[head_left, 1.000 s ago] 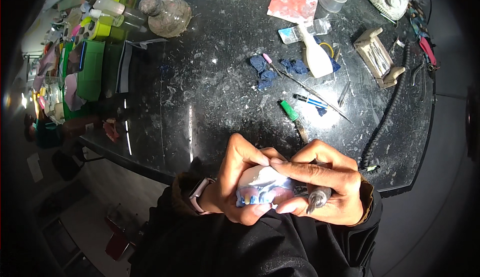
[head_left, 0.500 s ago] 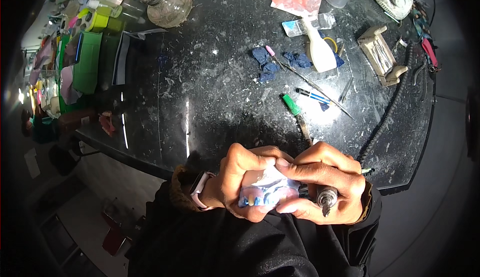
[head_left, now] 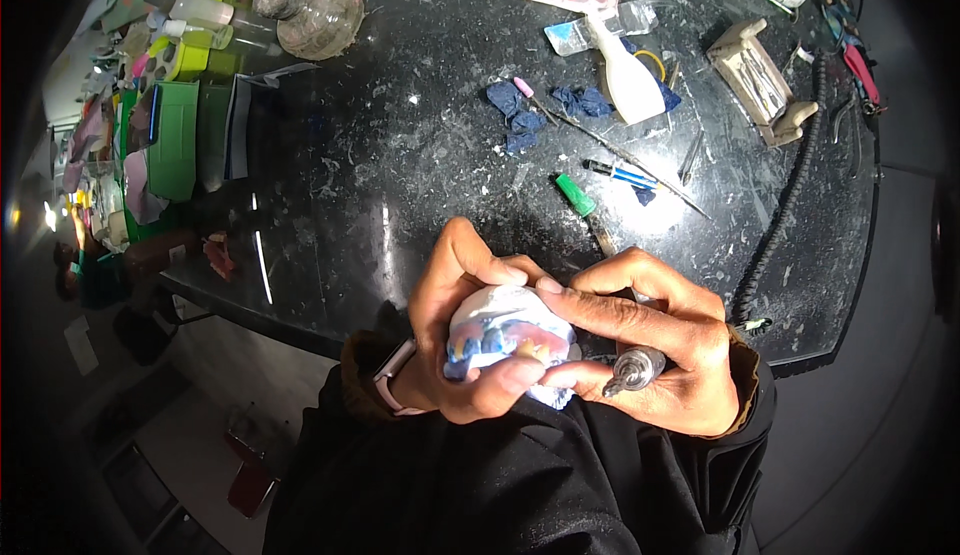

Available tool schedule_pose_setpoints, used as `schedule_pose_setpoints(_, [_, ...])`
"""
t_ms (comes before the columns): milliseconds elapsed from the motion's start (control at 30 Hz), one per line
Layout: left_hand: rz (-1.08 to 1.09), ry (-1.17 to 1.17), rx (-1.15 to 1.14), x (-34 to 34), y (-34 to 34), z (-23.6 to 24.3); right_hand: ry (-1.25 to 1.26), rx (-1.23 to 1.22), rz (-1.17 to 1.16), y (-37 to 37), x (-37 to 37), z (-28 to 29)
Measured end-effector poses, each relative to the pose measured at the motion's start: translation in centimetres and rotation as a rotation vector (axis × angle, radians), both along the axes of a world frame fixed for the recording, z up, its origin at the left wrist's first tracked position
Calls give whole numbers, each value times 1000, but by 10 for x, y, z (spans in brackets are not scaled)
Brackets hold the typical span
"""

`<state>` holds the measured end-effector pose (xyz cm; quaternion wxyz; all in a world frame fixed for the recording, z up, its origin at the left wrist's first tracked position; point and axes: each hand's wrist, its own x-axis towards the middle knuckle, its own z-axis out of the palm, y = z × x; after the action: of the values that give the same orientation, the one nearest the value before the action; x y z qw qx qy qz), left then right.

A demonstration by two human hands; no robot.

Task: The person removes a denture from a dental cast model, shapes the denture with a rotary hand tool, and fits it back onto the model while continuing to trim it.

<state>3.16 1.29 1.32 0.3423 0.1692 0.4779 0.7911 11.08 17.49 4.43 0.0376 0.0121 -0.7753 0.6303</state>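
My left hand point(head_left: 437, 300) is closed around a white plaster dental cast point(head_left: 500, 303), its thumb across the lower front. Pinkish material and blue-marked teeth point(head_left: 490, 343) line the cast's front, and a white part shows beneath them. My right hand point(head_left: 685, 345) has a metal rotary handpiece point(head_left: 638, 369) tucked in its fingers, the bit pointing toward the lower left. The thumb and forefinger of that hand also touch the cast's right side. Just beyond the hands lies a green-handled tool point(head_left: 575, 196), its blade partly behind my right fingers.
On the dark, dusty bench point(head_left: 400, 145) lie a white bottle point(head_left: 630, 80), blue scraps point(head_left: 515, 115), a long thin tool point(head_left: 620, 160) and a blue pen-like tool point(head_left: 622, 175). A wooden stand point(head_left: 762, 80) and coiled cord point(head_left: 792, 205) are right; a glass vessel point(head_left: 318, 20) and green bin point(head_left: 175, 140) left.
Both hands have risen slightly with the cast, which is turned so that more of its teeth and white top show. The handpiece bit has swung leftward. The whole view has shifted a little.
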Motion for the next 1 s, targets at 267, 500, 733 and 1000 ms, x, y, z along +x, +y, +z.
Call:
schedule_pose_setpoints(267, [-95,-64,180,-4,3,-10,36,5,-53,-3,1,2])
schedule_pose_setpoints(500, [-127,-49,206,-5,0,-13,21,-4,-51,-2,0,3])
schedule_pose_setpoints(733, [-125,-85,230,-2,-2,-8,32,-7,-32,-2,2,3])
schedule_pose_setpoints(1000, [-165,-48,244,-2,-4,-8,65,-31,-43,-3,2,1])
